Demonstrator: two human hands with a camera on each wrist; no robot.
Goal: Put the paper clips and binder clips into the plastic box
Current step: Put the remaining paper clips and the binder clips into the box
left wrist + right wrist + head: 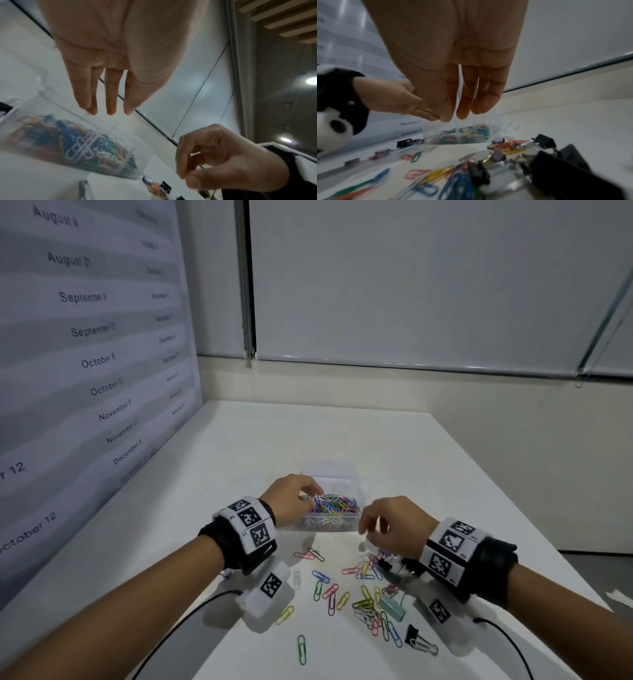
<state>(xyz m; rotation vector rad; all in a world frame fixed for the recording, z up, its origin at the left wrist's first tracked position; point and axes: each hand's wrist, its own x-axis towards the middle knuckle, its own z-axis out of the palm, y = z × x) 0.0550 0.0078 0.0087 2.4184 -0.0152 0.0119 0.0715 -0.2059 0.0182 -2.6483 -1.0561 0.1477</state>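
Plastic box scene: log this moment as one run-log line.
left hand: open, fingers over plastic box | right hand: loosely curled above table pile, contents unclear | box: many paper clips inside | table: paper clips, black binder clip remain

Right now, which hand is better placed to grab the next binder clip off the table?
Right. The right hand hangs just above the pile holding the black binder clips, nothing visibly in its fingers. The left hand is over the plastic box, farther from them.

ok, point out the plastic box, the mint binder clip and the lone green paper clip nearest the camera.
plastic box (318,527): head view, clear front wall.
mint binder clip (392,607): head view, its body.
green paper clip (301,649): head view, mid-loop.
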